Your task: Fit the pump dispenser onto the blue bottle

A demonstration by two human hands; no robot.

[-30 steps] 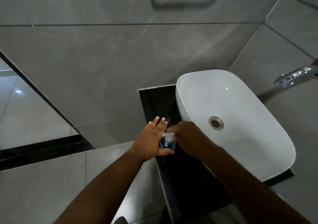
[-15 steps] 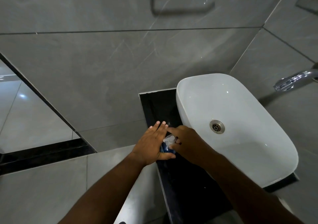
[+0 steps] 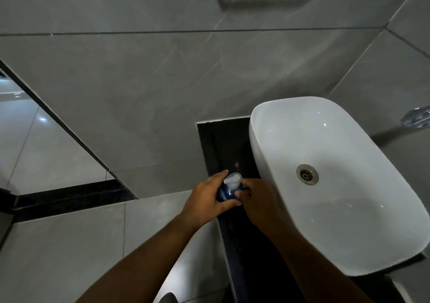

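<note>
The blue bottle (image 3: 223, 194) stands on the black counter (image 3: 223, 146) left of the basin. My left hand (image 3: 207, 200) wraps around its left side, thumb across the front. A white pump dispenser (image 3: 232, 180) sits on top of the bottle, its head pointing away from me. My right hand (image 3: 258, 200) is at the bottle's right side, fingers closed at the base of the pump. The bottle's lower part is hidden by both hands.
A white vessel basin (image 3: 260, 163) with a metal drain (image 3: 307, 174) fills the right side, close to my right hand. A chrome tap (image 3: 416, 116) juts in at the far right. Grey tiled wall lies behind; a mirror (image 3: 35, 151) is at the left.
My left fingers, spread flat beside the bottle before, have curled around it. The pump head shows more fully above the hands. The camera view shifted slightly.
</note>
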